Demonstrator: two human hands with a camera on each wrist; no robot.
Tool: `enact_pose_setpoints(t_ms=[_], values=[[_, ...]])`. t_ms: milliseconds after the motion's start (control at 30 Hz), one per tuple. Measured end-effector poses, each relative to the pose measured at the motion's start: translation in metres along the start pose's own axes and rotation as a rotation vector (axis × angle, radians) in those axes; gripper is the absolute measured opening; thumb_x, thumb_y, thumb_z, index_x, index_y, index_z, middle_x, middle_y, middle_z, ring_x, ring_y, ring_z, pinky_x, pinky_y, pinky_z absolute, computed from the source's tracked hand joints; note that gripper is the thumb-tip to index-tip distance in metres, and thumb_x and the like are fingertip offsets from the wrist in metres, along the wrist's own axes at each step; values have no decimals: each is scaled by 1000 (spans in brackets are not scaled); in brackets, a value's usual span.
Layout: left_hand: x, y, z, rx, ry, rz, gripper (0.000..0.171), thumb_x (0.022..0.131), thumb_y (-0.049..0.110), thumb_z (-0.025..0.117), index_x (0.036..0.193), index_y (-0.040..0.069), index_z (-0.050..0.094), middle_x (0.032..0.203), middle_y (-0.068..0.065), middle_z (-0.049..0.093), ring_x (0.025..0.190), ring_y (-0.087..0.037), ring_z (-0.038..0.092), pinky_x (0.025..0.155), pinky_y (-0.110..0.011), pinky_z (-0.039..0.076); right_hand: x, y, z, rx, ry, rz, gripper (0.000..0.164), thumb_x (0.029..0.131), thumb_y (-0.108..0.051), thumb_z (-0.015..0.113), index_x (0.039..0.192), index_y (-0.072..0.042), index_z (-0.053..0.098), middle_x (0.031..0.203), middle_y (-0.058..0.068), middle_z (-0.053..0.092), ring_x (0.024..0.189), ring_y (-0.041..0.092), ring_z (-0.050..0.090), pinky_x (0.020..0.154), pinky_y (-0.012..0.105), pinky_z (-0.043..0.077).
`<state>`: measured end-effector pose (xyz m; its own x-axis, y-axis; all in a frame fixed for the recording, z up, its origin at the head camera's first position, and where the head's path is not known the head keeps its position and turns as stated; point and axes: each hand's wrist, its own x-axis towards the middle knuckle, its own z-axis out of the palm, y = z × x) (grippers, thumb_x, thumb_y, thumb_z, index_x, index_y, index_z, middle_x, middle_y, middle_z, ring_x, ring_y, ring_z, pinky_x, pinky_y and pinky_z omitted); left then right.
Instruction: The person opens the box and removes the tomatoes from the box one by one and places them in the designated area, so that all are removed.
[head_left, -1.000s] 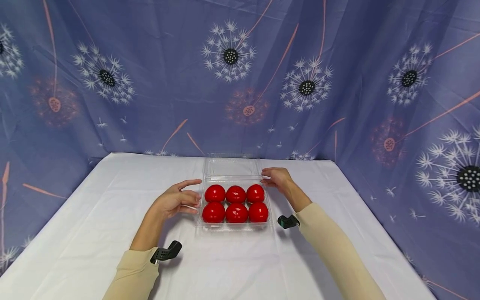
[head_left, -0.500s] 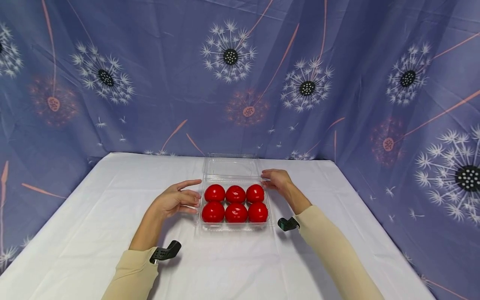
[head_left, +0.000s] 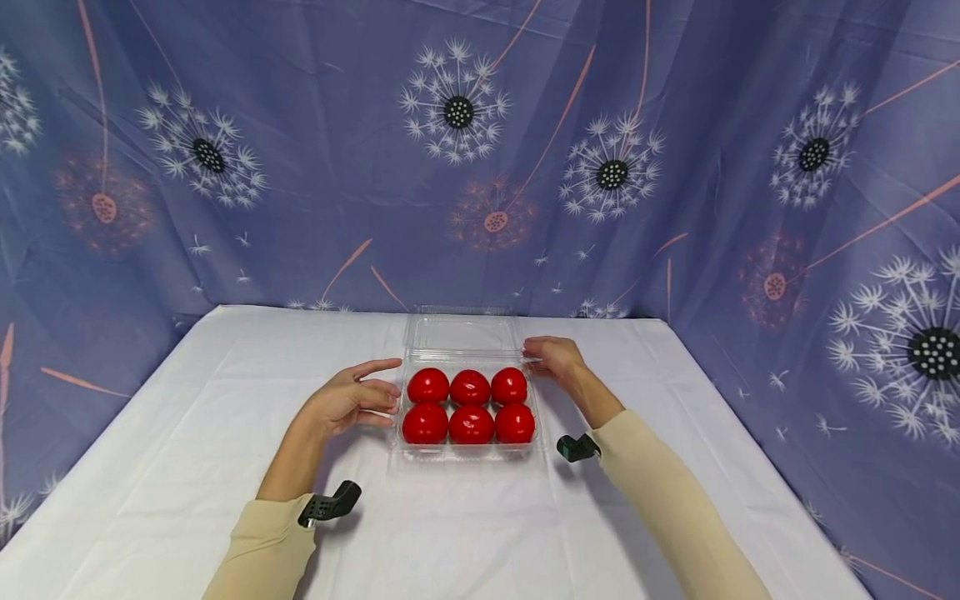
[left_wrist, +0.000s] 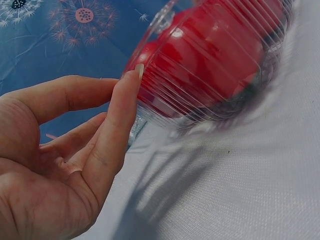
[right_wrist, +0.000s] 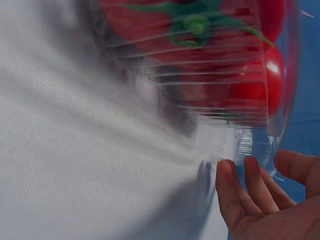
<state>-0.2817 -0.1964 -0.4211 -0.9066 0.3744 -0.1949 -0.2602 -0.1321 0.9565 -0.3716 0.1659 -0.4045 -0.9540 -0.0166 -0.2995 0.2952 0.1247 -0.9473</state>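
A clear plastic clamshell box (head_left: 468, 450) lies on the table with its lid (head_left: 463, 335) folded back on the far side. Inside sit two rows of glossy red tomatoes (head_left: 472, 425); a green stem (right_wrist: 195, 22) shows through the ribbed wall in the right wrist view. My left hand (head_left: 352, 402) is at the box's left side, fingers extended, a fingertip (left_wrist: 136, 75) right at the ribbed wall in the left wrist view. By the back right corner, near the lid's hinge, is my right hand (head_left: 557, 358), its thumb and fingers spread apart around the plastic edge.
A white cloth (head_left: 465, 533) covers the table. Behind it and along the sides hangs a blue curtain (head_left: 337, 167) with a dandelion print. Black camera mounts stick out from both wrists, the left mount (head_left: 330, 504) and the right mount (head_left: 577, 448), low over the cloth.
Both hands, the box and the tomatoes keep practically the same places. The head view has drifted very slightly.
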Motion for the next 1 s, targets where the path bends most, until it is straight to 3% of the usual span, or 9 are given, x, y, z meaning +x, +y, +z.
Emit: enact_pose_setpoints(t_ms=[167, 267, 567, 800, 1000], values=[[0, 0, 0, -5, 1, -2, 80, 88, -9, 64, 159, 1, 27, 95, -7, 70, 75, -17, 73, 70, -37, 65, -4, -5, -6, -2, -1, -30, 47, 101, -13, 59, 144, 5, 52, 144, 27, 55, 110, 34, 68, 106, 44, 53], [-1, 0, 0, -6, 2, -1, 80, 88, -9, 64, 159, 1, 27, 94, -6, 70, 74, -17, 72, 70, -37, 65, -6, -9, -10, -14, -13, -53, 49, 101, -14, 61, 146, 4, 50, 146, 26, 54, 123, 41, 62, 110, 48, 49], [-1, -1, 1, -1, 3, 9, 80, 88, -9, 64, 159, 1, 27, 94, -6, 70, 75, -16, 73, 70, -37, 65, -15, -23, -10, -59, -30, -74, 50, 98, -18, 67, 143, -1, 56, 144, 20, 58, 125, 40, 61, 106, 44, 53], [-1, -2, 1, -5, 5, 8, 79, 89, -9, 63, 159, 1, 28, 95, -6, 70, 75, -16, 72, 70, -37, 65, -26, -37, -3, -112, -97, -103, 53, 95, -21, 71, 144, -6, 57, 144, 16, 59, 129, 40, 59, 106, 44, 52], [0, -1, 0, -10, 3, 5, 81, 88, -9, 64, 159, 1, 27, 95, -7, 70, 75, -16, 72, 70, -37, 65, -38, -48, 11, -133, -149, -143, 51, 93, -19, 72, 141, -6, 60, 140, 18, 62, 119, 34, 66, 107, 46, 52]])
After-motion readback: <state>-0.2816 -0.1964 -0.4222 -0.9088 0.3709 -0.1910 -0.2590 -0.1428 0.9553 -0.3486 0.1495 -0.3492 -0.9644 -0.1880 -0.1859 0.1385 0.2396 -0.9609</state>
